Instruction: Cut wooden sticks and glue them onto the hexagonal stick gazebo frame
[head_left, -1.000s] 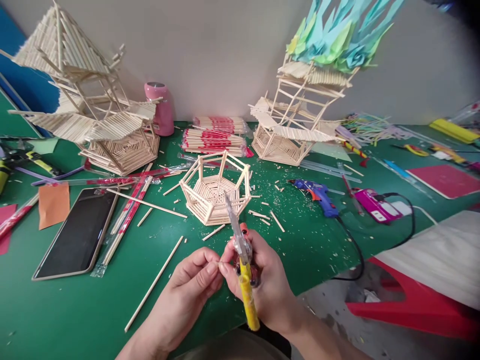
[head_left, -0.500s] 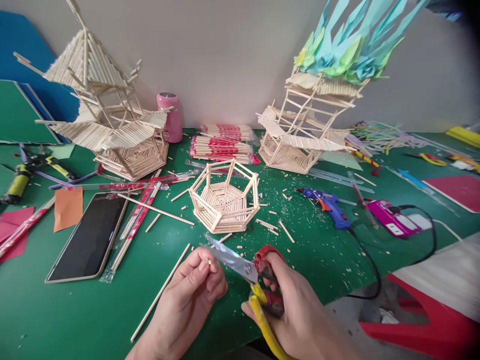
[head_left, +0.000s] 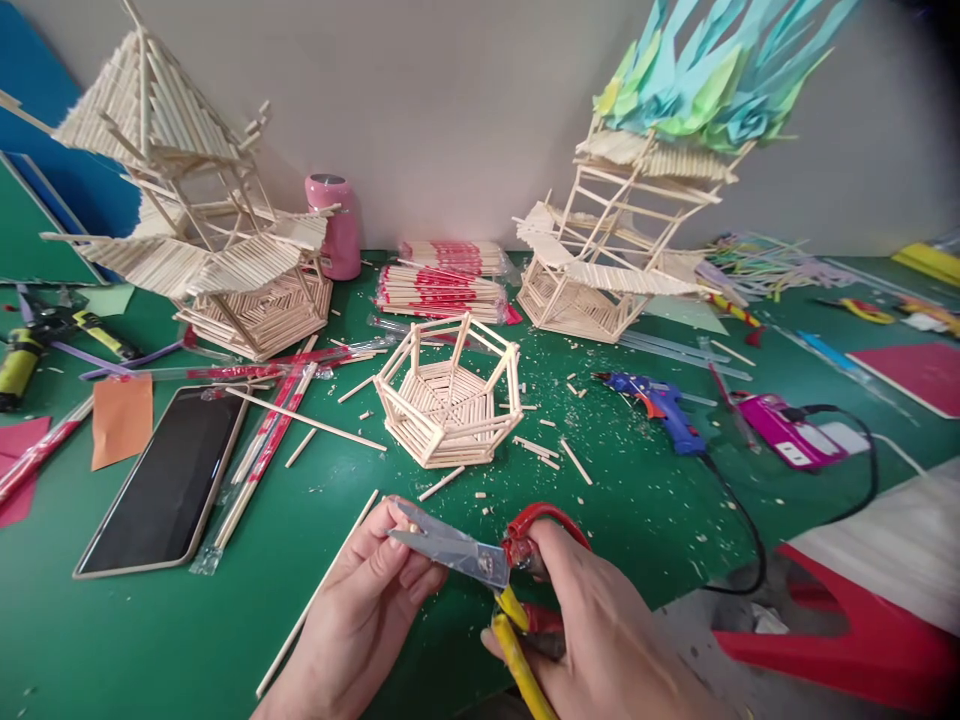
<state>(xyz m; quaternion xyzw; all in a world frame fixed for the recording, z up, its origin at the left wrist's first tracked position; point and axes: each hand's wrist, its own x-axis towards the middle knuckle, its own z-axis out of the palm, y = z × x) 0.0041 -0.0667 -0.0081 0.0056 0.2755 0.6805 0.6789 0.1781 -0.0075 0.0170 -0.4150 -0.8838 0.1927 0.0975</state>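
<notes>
My right hand (head_left: 592,610) grips scissors (head_left: 457,552) with red and yellow handles, their blades slightly parted. The blade tips reach my left hand (head_left: 375,580), whose thumb and fingers pinch a short wooden stick (head_left: 413,528). Only the stick's pale end shows, between the blades; my fingers hide the remainder. Just beyond my hands stands a small open frame of wooden sticks (head_left: 450,400) with a webbed stick floor. A long loose stick (head_left: 319,600) lies on the green table beside my left wrist.
Two stick pavilions stand at the back, one left (head_left: 217,270) and one right (head_left: 607,260), the right one topped with paper leaves. Between them lie packed stick bundles (head_left: 442,292). A phone (head_left: 161,480) lies left; a blue glue gun (head_left: 660,410) with its cord lies right.
The scissors have swung down and left, bringing their blades around the stick's end at my left fingertips. My left hand has shifted slightly left. The view has moved slightly.
</notes>
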